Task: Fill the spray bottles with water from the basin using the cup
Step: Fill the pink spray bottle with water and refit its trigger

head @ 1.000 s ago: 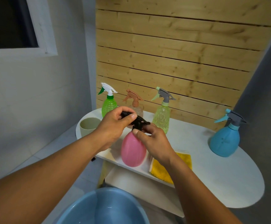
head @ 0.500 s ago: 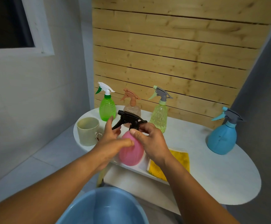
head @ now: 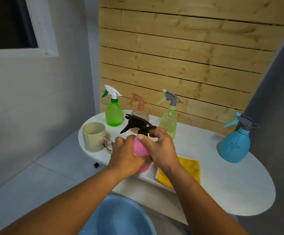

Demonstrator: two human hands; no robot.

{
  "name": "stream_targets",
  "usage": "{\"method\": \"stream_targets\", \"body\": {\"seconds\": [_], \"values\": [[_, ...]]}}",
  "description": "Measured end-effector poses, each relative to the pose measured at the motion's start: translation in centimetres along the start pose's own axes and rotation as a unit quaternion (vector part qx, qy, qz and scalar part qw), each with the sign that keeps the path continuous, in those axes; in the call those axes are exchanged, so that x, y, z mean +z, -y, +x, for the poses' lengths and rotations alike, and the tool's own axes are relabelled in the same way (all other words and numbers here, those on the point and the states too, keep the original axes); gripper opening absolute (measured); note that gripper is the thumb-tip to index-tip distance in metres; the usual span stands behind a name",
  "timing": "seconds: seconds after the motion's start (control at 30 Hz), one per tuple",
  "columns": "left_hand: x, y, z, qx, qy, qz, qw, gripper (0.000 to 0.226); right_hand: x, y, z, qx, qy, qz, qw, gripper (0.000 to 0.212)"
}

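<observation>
We are holding the pink bottle [head: 140, 148] upright on the front edge of the white counter [head: 222, 184], both hands on it. Our left hand [head: 127, 156] is wrapping the pink body, fingers curled round it. Our right hand [head: 161, 148] is gripping the neck just under the black trigger head [head: 138, 125], thumb and fingers closed on the collar. The trigger head is sitting on top of the bottle, nozzle pointing left.

The beige cup [head: 93, 139] is standing upright at the left end of the counter, gold ring handle facing the pink bottle, near our left hand but not touching. The blue basin [head: 121, 216] is lying below the counter edge, between our forearms; water level, cannot tell.

Along the back by the wood slat wall [head: 180, 53] are standing a green bottle [head: 113, 114], a peach bottle [head: 140, 112] and a pale yellow-green bottle [head: 168, 121], all capped. A blue bottle [head: 234, 146] is standing well apart on the right. A yellow cloth [head: 188, 168] is lying flat just right of our right wrist.
</observation>
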State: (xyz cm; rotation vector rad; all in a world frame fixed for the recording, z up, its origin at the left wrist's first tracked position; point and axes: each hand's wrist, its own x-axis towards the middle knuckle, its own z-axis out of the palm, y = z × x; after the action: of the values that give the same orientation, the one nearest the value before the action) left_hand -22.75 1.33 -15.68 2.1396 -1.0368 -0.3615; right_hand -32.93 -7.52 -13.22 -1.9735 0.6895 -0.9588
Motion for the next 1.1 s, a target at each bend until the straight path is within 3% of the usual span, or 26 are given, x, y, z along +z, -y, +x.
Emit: {"method": "stream_targets", "body": {"seconds": [0.2,0.43,0.63,0.87,1.03,1.1], "values": [[-0.1,0.8,0.5,0.019,0.086,-0.121,0.989,0.100,-0.1,-0.4,0.0,-0.007,-0.004,0.002,1.000,0.017],[0.4,-0.5,-0.1,0.009,0.000,0.041,0.999,0.096,0.0,-0.3,-0.3,0.008,-0.027,0.019,0.999,0.018],[0.5,0.6,0.5,0.034,0.096,-0.129,0.986,0.104,-0.4,-0.3,-0.3,0.015,-0.026,0.007,1.000,0.019],[0.2,-0.4,-0.2,0.019,0.007,0.045,0.999,0.100,-0.1,-0.1,-0.5,0.030,-0.030,0.005,0.999,0.019],[0.5,1.3,0.0,0.033,0.099,-0.127,0.986,0.108,-0.2,-0.2,-0.6,0.029,-0.029,0.009,0.999,0.022],[0.2,1.5,-0.2,0.048,0.078,-0.120,0.989,0.106,0.1,-0.1,-0.6,0.033,-0.037,0.008,0.999,0.021]]}}
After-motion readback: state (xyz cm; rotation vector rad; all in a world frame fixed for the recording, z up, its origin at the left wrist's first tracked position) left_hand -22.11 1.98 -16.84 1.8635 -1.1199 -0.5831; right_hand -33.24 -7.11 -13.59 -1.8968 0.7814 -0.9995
